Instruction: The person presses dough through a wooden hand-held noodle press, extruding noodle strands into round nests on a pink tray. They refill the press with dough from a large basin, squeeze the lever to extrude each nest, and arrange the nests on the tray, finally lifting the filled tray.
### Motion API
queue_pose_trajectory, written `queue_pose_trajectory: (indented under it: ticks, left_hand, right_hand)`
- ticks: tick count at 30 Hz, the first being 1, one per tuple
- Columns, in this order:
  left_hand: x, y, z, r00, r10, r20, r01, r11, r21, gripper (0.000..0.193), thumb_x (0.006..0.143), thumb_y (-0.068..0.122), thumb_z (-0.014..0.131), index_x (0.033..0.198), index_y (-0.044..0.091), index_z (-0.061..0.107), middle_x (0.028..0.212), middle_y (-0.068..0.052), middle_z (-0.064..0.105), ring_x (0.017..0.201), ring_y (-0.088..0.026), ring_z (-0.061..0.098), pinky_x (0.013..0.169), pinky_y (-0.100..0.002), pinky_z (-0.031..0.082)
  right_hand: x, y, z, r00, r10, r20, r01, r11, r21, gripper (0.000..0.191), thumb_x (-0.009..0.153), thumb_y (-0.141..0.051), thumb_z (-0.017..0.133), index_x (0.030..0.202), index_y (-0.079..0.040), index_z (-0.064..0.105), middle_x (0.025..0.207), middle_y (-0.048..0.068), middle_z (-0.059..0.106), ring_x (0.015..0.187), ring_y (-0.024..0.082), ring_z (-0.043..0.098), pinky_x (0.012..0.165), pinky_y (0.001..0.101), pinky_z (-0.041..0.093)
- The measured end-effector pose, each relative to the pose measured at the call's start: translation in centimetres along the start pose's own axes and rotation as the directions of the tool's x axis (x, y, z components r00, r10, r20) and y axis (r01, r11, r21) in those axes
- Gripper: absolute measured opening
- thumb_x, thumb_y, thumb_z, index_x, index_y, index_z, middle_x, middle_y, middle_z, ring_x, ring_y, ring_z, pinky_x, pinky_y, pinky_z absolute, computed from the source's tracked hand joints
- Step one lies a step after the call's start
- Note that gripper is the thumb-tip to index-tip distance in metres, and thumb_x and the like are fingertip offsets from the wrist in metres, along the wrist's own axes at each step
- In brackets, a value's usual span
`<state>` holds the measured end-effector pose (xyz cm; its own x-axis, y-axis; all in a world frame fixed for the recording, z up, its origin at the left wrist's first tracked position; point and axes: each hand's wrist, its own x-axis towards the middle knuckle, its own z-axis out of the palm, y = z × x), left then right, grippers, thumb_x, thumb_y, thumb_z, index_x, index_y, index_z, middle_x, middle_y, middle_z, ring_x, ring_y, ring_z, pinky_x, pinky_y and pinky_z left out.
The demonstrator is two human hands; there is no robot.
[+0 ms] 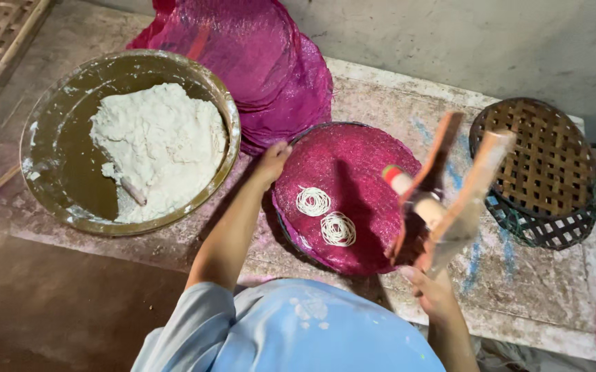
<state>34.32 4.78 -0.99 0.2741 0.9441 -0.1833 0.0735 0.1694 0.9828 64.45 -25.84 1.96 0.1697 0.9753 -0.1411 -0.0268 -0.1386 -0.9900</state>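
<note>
I take the pink mat (353, 172) as my landmark. My left hand (272, 160) rests on its far-left rim, fingers curled over the edge, pinching it lightly. My right hand (430, 288) is off its near-right edge, closed around the handles of a wooden press (449, 193), which rises tilted over the mat's right side, its long axis running from my hand up and away. Two white noodle coils (325, 215) lie left of the mat's middle, between my hands, a little nearer my left hand. Bare mat lies right of the coils, under the press.
</note>
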Motion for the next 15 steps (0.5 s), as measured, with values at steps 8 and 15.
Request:
queue_pose_trajectory:
  ticks: [8, 15]
  left_hand:
    - [-3.9, -4.5, 1.0, 0.983, -0.153, -0.106, 0.085, 0.876, -0.474, 0.046, 0.104, 0.015, 0.05, 0.148, 0.005, 0.05, 0.146, -0.009, 0.057, 0.133, -0.021, 0.052, 0.113, -0.035, 0.038]
    - [-13.0, -8.5, 2.1, 0.998, -0.02, -0.065, -0.014, 0.875, -0.484, 0.06, 0.106, 0.016, 0.052, 0.159, 0.002, 0.029, 0.164, -0.014, 0.038, 0.149, -0.026, 0.038, 0.124, -0.041, 0.027]
  right_hand:
    - [-0.8, 4.6, -1.3, 0.978, 0.071, -0.196, -0.033, 0.981, 0.19, 0.093, 0.078, -0.017, 0.073, 0.157, -0.004, 0.027, 0.085, -0.005, 0.045, 0.058, 0.004, 0.038, 0.044, 0.0202, 0.029]
    - [1.0, 2.6, 0.2, 0.994, 0.095, -0.061, -0.096, 0.995, -0.018, 0.097, 0.085, -0.027, 0.075, 0.169, -0.004, 0.032, 0.103, 0.009, 0.053, 0.069, 0.011, 0.043, 0.053, 0.0244, 0.034]
